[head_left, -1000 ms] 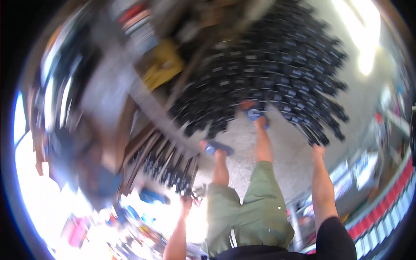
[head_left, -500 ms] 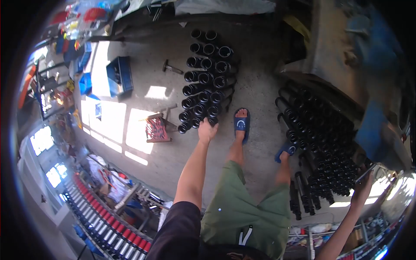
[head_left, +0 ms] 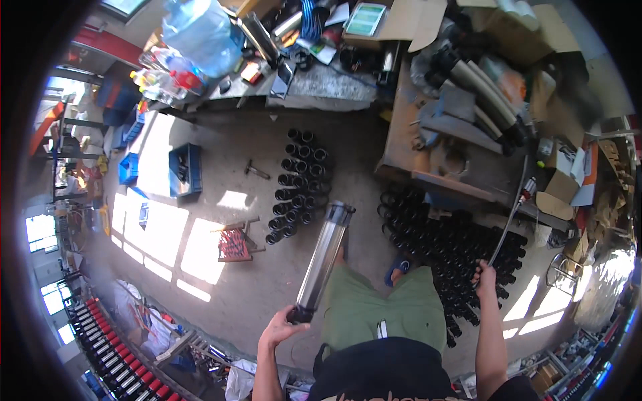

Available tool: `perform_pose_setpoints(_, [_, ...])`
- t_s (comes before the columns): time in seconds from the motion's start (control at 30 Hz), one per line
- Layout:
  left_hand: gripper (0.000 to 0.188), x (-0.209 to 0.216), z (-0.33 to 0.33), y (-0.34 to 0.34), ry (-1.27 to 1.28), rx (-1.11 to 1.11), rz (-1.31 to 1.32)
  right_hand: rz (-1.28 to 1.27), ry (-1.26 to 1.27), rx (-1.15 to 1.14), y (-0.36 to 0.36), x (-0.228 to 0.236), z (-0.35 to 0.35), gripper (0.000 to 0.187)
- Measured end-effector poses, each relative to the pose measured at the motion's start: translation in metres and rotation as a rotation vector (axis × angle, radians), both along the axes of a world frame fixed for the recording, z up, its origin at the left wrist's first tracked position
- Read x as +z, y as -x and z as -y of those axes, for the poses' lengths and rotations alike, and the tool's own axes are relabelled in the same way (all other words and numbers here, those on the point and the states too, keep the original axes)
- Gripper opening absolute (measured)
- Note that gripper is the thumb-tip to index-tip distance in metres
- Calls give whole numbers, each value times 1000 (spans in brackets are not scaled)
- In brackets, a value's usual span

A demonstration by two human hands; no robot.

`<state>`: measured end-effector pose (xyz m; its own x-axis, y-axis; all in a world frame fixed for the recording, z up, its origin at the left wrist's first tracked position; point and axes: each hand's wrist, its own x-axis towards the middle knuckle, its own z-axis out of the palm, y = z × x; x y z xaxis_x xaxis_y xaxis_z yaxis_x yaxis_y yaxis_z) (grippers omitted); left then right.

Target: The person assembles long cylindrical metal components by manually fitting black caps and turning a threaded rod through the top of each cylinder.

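My left hand (head_left: 284,326) is closed round the lower black end of a shiny metal cylinder (head_left: 321,260). The cylinder tilts up and away to a black ring-shaped cap at its far end. Out to the right, my right hand (head_left: 485,275) grips the lower end of a long, thin, slightly bent metal rod (head_left: 509,224), which reaches up toward the bench edge. Beyond the cylinder, a group of black-ended tubes (head_left: 297,180) stands upright on the floor. A larger cluster of similar black tubes (head_left: 461,247) stands between my right hand and the bench.
At the right stands a rusty metal bench (head_left: 401,134) bearing cylinders and boxes. A cluttered worktable (head_left: 321,93) runs along the far side. On the floor at left are a hammer (head_left: 257,170), a small stool (head_left: 234,244) and a blue bin (head_left: 184,170). A red-and-silver rack (head_left: 120,354) curves lower left.
My left hand has lifted a cylinder from the standing group and brought it back toward my body. My right hand has moved inward with the rod. The view has tipped up, showing the benches.
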<state>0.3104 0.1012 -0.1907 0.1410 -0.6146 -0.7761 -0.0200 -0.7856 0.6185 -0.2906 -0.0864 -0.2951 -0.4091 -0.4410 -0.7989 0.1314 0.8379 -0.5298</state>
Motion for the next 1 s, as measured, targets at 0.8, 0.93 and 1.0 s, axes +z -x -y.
perform_pose_setpoints(0.8, [32, 222, 513, 214, 899, -134, -409, -657, 480, 128, -54, 133, -161, 46])
perform_pose_setpoints(0.93, [42, 226, 487, 261, 1164, 125, 110, -661, 540, 166, -68, 162, -155, 41])
perform_pose_setpoints(1.0, [60, 218, 472, 273, 1269, 185, 321, -651, 552, 181, -71, 173, -153, 38])
